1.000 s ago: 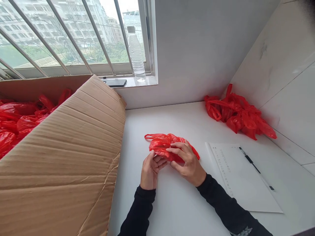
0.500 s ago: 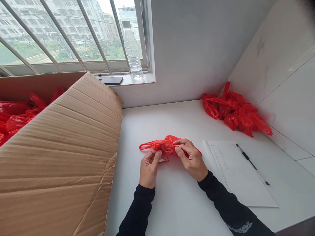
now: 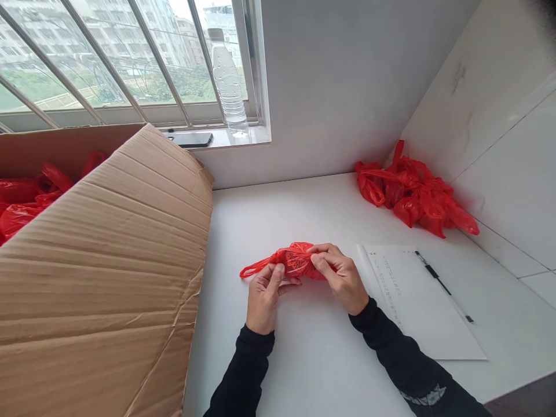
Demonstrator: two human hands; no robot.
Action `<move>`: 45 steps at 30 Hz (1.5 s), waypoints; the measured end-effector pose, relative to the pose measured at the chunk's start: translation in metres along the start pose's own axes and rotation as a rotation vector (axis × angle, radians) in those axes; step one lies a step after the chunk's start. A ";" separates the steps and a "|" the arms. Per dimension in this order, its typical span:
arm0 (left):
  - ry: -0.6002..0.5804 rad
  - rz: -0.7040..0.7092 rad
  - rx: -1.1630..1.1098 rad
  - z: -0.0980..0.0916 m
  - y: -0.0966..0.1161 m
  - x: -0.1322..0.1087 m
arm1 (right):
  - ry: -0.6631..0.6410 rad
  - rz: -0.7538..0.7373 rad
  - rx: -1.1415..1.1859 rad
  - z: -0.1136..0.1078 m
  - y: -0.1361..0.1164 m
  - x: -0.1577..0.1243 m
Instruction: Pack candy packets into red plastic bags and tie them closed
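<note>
A crumpled red plastic bag [image 3: 293,262] is bunched into a narrow roll just above the white table [image 3: 304,347]. My left hand [image 3: 263,298] pinches its left part, with a handle loop sticking out to the left. My right hand [image 3: 341,278] grips the right part, fingers curled round it. Both arms wear black sleeves.
A large cardboard box [image 3: 108,260] fills the left side, with several red bags [image 3: 26,194] inside. A pile of red bags [image 3: 408,194] lies in the far right corner. A sheet of paper [image 3: 421,301] with a pen [image 3: 441,284] lies to the right. A water bottle [image 3: 228,87] and a phone [image 3: 191,139] rest on the windowsill.
The bag has been squeezed from a loose wad into a tighter, narrower roll, and my hands have drawn closer round it. The view has shifted slightly.
</note>
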State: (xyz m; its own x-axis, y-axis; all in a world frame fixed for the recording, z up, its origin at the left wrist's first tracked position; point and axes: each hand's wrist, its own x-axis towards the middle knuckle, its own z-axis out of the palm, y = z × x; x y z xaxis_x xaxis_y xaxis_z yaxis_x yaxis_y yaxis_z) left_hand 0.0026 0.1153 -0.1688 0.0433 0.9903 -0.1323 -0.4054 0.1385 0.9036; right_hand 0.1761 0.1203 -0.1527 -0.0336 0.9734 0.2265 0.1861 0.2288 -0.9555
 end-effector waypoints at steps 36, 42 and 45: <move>0.018 0.035 -0.018 0.001 0.006 -0.003 | -0.014 -0.012 0.012 0.002 -0.001 -0.001; 0.019 0.071 0.028 0.003 0.003 -0.004 | -0.009 -0.004 0.003 0.001 -0.001 0.000; 0.003 0.071 0.032 -0.001 0.001 -0.002 | -0.021 0.008 -0.007 0.001 -0.001 0.001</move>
State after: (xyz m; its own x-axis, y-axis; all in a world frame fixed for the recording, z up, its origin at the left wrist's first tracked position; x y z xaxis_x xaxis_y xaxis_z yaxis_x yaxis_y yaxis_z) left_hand 0.0011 0.1133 -0.1679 0.0128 0.9976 -0.0686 -0.3783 0.0683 0.9232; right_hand 0.1745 0.1211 -0.1519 -0.0528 0.9752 0.2152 0.1937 0.2214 -0.9558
